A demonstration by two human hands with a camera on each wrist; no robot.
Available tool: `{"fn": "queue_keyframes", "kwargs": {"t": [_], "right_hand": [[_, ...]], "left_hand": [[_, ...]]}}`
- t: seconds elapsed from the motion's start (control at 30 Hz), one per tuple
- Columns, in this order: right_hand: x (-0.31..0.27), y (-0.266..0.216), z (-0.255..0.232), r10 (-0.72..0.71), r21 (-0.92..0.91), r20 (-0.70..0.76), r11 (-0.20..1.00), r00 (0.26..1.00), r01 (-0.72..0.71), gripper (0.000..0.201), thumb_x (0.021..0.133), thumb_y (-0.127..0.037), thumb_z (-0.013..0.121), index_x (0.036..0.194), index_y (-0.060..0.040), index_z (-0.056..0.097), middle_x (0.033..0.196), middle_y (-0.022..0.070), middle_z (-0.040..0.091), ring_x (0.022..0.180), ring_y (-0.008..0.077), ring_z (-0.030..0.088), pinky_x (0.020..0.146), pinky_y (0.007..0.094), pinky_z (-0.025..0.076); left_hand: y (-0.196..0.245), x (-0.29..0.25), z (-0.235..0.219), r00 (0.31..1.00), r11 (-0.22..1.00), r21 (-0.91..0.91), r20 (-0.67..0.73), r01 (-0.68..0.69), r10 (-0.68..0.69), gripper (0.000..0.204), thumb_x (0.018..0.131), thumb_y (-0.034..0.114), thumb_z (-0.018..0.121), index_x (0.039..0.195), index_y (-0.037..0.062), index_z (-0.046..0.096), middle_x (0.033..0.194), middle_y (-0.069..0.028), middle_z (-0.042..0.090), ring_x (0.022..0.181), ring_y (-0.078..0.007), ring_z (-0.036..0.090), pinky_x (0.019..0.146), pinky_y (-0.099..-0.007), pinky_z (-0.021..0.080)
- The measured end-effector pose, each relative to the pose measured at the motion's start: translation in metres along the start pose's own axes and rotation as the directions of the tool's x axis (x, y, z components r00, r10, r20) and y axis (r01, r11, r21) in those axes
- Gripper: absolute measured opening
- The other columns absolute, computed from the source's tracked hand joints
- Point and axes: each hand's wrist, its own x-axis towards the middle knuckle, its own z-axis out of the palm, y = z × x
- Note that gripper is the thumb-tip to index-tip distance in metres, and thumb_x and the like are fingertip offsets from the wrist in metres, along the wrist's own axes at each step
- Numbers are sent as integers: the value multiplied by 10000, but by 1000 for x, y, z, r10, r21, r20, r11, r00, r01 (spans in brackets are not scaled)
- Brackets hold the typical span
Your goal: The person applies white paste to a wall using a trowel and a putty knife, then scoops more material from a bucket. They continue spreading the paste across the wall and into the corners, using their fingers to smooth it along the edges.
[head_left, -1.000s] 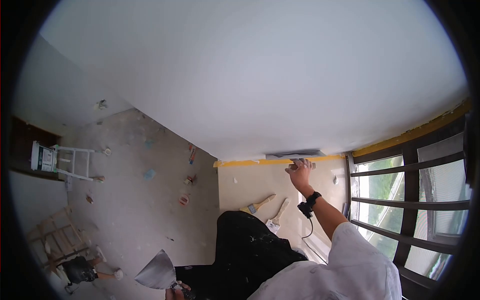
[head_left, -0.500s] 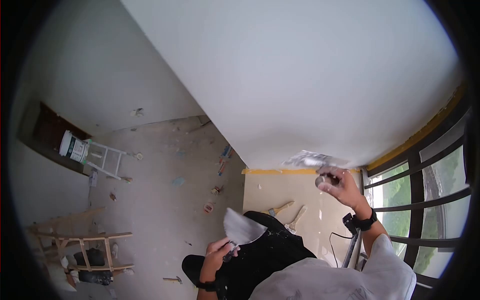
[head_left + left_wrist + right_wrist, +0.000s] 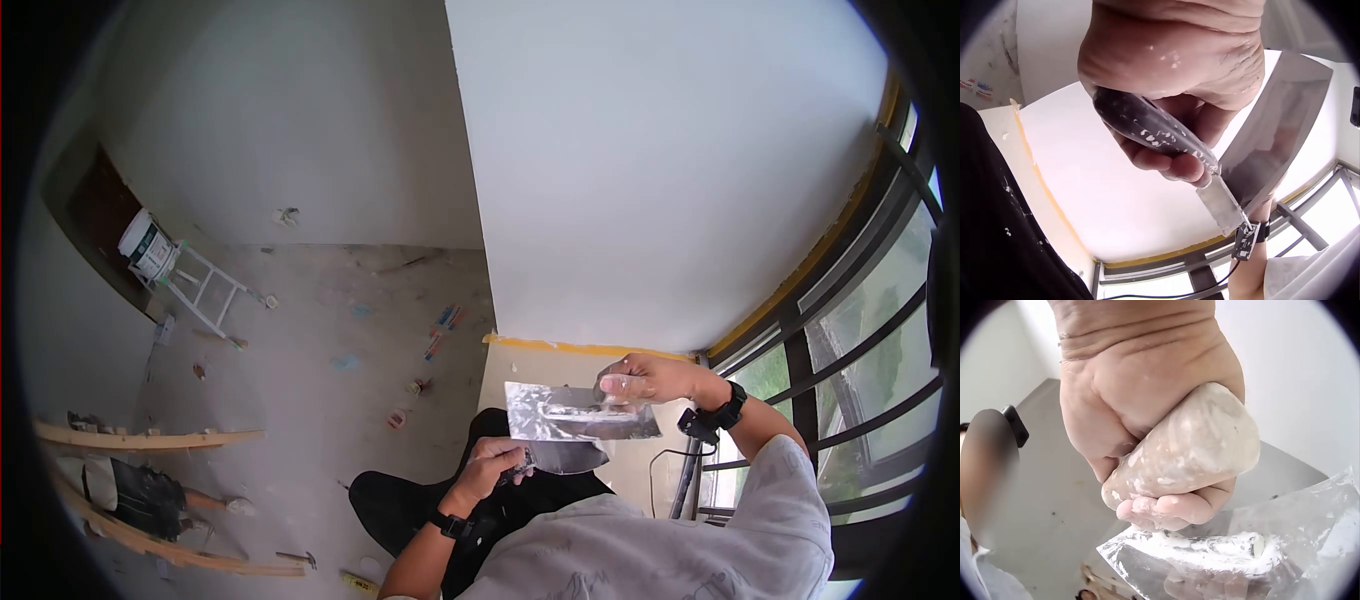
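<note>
In the head view my left hand (image 3: 492, 468) grips a putty knife with a broad metal blade (image 3: 570, 457), held low in front of my body. Its dark handle (image 3: 1154, 125), flecked with white, lies inside the curled fingers in the left wrist view. My right hand (image 3: 650, 380) holds a plastering trowel (image 3: 540, 418), its rectangular blade overlapping the putty knife in this view. The right wrist view shows the fingers wrapped round the trowel's thick, smeared handle (image 3: 1194, 440). White paste coats the trowel's back (image 3: 1210, 547) along the handle mount.
A white wall (image 3: 650, 180) rises ahead, with a yellow strip (image 3: 570, 346) along its base. Barred windows (image 3: 860, 330) stand at the right. Far left are a bucket (image 3: 150, 245) on a stepladder (image 3: 205, 295), a wooden frame (image 3: 160, 440) and another person (image 3: 145, 495). A hammer (image 3: 297, 558) lies on the floor.
The right hand has brought the trowel off the wall's lower edge, back and left towards my body. My left hand has risen with the putty knife to meet it. The head view has turned.
</note>
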Motion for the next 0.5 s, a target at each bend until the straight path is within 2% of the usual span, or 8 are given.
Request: {"fn": "queue_keyframes", "kwargs": {"t": [0.1, 0.13, 0.2, 0.27, 0.3, 0.33, 0.37, 0.5], "right_hand": [[-7, 9, 4, 161, -14, -71, 987, 984, -162, 612, 964, -559, 470, 786, 2, 637, 615, 24, 513, 625, 121, 491, 607, 296, 413], [-9, 15, 8, 169, -21, -68, 985, 983, -171, 612, 964, -559, 470, 786, 2, 637, 615, 24, 513, 625, 121, 491, 607, 296, 413], [-11, 32, 10, 306, -84, -224, 940, 925, -331, 611, 948, -564, 500, 769, 3, 642, 625, 28, 534, 632, 125, 511, 598, 301, 417], [-2, 67, 12, 299, -189, -289, 913, 909, -361, 565, 935, -545, 539, 795, -9, 651, 658, 31, 568, 639, 124, 543, 589, 288, 430], [8, 88, 12, 302, 112, -310, 953, 902, -280, 535, 934, -528, 551, 825, -15, 656, 678, 34, 581, 644, 123, 555, 594, 279, 442], [17, 105, 11, 309, 399, -327, 902, 893, -166, 506, 932, -511, 564, 855, -20, 661, 698, 38, 594, 648, 122, 567, 599, 270, 453], [29, 111, 11, 286, 638, -132, 757, 949, -139, 461, 961, -447, 543, 866, -14, 667, 702, 58, 605, 658, 135, 589, 613, 277, 484], [123, 190, 24, 302, 451, -105, 864, 947, -225, 409, 927, -423, 576, 883, -30, 680, 766, 87, 644, 687, 182, 607, 649, 309, 500]], "left_hand": [[5, -26, -31, 997, 995, 60, 18, -74, 73, 296, 954, 210, 534, 859, -45, 649, 724, -67, 637, 591, -98, 557, 559, -235, 449], [11, -36, -35, 996, 997, 26, -44, -75, 76, 310, 936, 210, 531, 836, -62, 641, 700, -83, 629, 562, -124, 559, 558, -248, 447], [11, -50, -41, 965, 989, -87, -242, -120, 96, 309, 954, 219, 526, 917, -66, 641, 703, -83, 626, 561, -128, 563, 559, -251, 448], [22, -59, -54, 924, 979, 88, -325, -184, 203, 340, 976, 260, 523, 958, -63, 631, 718, -95, 625, 561, -138, 563, 556, -257, 457], [22, -65, -62, 905, 977, 84, -368, -196, 213, 334, 980, 251, 520, 901, -55, 628, 701, -94, 621, 560, -129, 554, 558, -258, 446], [19, -68, -67, 883, 975, 82, -412, -209, 224, 340, 984, 241, 517, 843, -48, 626, 685, -93, 616, 560, -120, 544, 561, -258, 435], [18, -72, -70, 880, 974, 87, -417, -208, 225, 340, 984, 241, 517, 843, -48, 626, 685, -93, 616, 560, -120, 544, 561, -258, 435], [3, -107, -82, 812, 981, -3, -561, -195, 159, 406, 959, 332, 549, 825, -49, 592, 668, -103, 597, 545, -154, 539, 538, -270, 435]]}}
